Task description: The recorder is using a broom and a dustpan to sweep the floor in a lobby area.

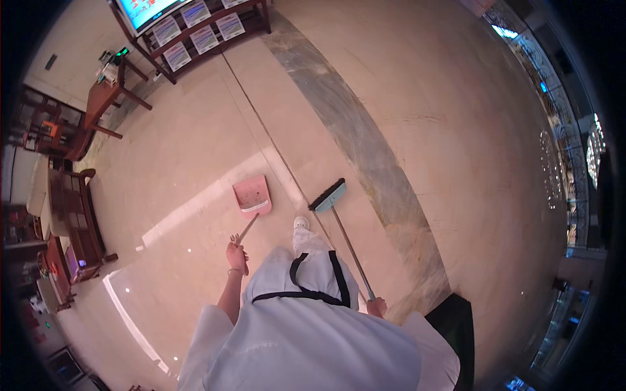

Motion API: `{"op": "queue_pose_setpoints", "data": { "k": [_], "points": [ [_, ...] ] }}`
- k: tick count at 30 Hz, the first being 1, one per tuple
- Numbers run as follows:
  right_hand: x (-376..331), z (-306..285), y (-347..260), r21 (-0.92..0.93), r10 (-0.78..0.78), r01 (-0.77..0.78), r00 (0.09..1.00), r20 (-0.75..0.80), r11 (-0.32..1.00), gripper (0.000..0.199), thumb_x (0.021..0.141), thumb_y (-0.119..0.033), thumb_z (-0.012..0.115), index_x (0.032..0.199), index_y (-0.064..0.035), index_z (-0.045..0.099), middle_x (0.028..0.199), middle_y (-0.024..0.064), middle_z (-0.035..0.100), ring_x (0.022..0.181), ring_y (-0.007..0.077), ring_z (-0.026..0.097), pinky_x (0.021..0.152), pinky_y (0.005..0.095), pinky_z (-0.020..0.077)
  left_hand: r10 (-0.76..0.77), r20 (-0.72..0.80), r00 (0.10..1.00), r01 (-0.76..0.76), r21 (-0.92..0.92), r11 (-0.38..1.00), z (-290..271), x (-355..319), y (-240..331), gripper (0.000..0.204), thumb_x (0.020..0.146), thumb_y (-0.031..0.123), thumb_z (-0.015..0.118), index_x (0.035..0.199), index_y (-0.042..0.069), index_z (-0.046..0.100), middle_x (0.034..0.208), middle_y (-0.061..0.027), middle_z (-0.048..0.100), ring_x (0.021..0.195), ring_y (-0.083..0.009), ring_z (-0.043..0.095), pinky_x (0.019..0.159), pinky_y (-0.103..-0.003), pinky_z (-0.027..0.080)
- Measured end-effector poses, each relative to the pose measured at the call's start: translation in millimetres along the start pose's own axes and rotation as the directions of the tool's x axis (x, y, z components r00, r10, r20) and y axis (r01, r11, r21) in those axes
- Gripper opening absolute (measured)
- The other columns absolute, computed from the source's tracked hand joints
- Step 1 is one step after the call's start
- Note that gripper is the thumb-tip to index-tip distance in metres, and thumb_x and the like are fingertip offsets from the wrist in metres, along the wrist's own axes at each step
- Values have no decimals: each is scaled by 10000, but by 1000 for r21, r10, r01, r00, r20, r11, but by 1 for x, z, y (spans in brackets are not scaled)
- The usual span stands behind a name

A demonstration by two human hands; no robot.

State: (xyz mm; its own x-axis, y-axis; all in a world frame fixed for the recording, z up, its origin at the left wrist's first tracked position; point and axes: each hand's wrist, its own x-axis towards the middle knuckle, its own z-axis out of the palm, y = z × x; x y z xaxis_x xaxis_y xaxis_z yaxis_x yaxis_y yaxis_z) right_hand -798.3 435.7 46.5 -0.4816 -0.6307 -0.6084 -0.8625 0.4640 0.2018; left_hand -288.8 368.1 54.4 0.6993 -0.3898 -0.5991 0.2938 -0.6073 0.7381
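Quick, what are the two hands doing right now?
Left hand: closed around the handle of the pink dustpan.
Right hand: closed around the handle of the broom.

- Polished floor open ahead and to the right of broom head and pink dustpan.
- Left side blocked: wooden chairs, side table.
- Display stand blocks far end.
- Dark mat lower right.
- Own foot between dustpan and broom.
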Motion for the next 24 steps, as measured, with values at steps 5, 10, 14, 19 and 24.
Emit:
{"op": "queue_pose_setpoints", "data": {
  "k": [5, 10, 14, 19, 24],
  "points": [
    [64, -22, -25, 51, -168, 166, 985, 46, 985, 359, 673, -329, 577, 794, 6, 620, 784, 191, 614, 801, 317, 601, 698, 403, 480, 73, -227, 971, -107, -140, 984, -12, -60, -14, 42, 711, 24, 447, 670, 30, 452, 500, -21, 418, 353, -94, 402, 289, -222, 325],
    [147, -27, -89, 57, -505, 507, 861, -58, 860, 358, 677, -332, 609, 736, 20, 619, 750, 208, 600, 762, 329, 591, 657, 410, 469, -67, -342, 937, -102, -453, 886, -32, -118, -53, 163, 727, 41, 475, 581, 45, 403, 480, -23, 414, 333, -78, 375, 278, -213, 299],
    [122, -68, -159, 262, -597, 573, 802, 19, 777, 338, 734, -261, 578, 916, 12, 497, 872, 225, 575, 858, 364, 560, 705, 418, 461, -80, -353, 932, -80, -417, 906, -39, -148, -79, 61, 685, 29, 463, 626, 36, 451, 472, -28, 408, 333, -89, 380, 284, -218, 314],
    [118, -41, -116, 48, -616, 617, 787, -31, 786, 347, 768, -251, 538, 986, 3, 451, 907, 234, 562, 855, 388, 548, 724, 453, 450, 34, -361, 932, -171, -354, 920, -39, -182, -103, 125, 681, -5, 459, 582, 49, 406, 466, -24, 405, 330, -86, 385, 281, -220, 306],
    [119, 69, 70, 72, -478, 473, 873, 96, 878, 334, 782, -296, 503, 918, 8, 523, 933, 221, 562, 875, 374, 550, 744, 448, 449, 55, -347, 936, -183, -348, 920, -51, -215, -127, 108, 675, -12, 443, 593, 51, 411, 479, -20, 402, 329, -86, 378, 284, -220, 303]
  ]
}}
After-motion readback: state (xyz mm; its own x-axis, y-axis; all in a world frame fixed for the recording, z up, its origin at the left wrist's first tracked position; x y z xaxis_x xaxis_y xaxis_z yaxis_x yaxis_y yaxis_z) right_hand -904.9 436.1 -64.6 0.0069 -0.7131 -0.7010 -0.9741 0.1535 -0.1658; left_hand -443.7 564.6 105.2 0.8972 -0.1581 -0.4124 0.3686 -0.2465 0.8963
